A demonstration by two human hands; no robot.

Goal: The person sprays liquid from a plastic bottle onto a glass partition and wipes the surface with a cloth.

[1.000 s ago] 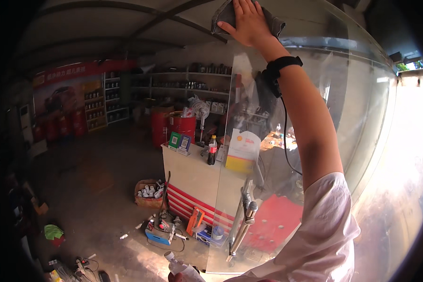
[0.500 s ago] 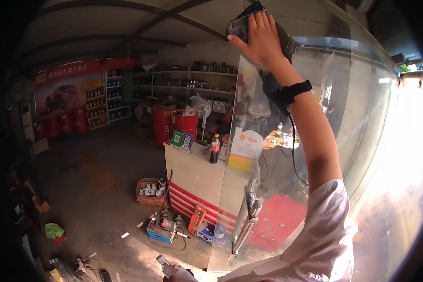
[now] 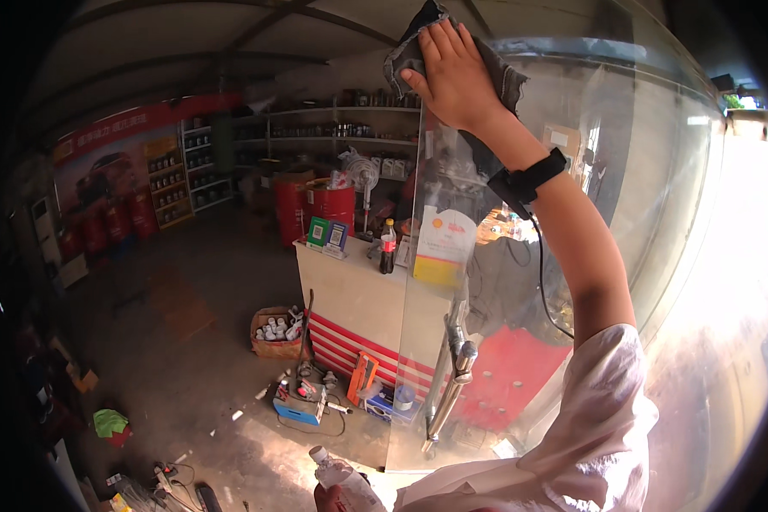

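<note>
Holding a bottle low and spreading a cloth high

At the far left of the work, the left hand (image 3: 322,497) sits at the lower edge of view, gripping a clear, white-capped bottle (image 3: 350,488); most of its fingers are hidden. The bottle looks light and thin-walled, likely to dent if squeezed, so its middle seems the best hold. Beyond it, a surface (image 3: 350,286) with red stripes carries a dark drink bottle (image 3: 387,247).

Further right and high up, a dark grey cloth (image 3: 408,66) with frayed edges appears to lie against the glass panel (image 3: 505,286). It looks soft, light and floppy, best kept in place under a broad palm. The right hand (image 3: 461,81) does so, laid flat over it, fingers extended rather than clenched. The glass is probably smooth, stiff and breakable under hard pressure; its metal handle (image 3: 452,384), below the cloth, offers the firmer hold.
</note>
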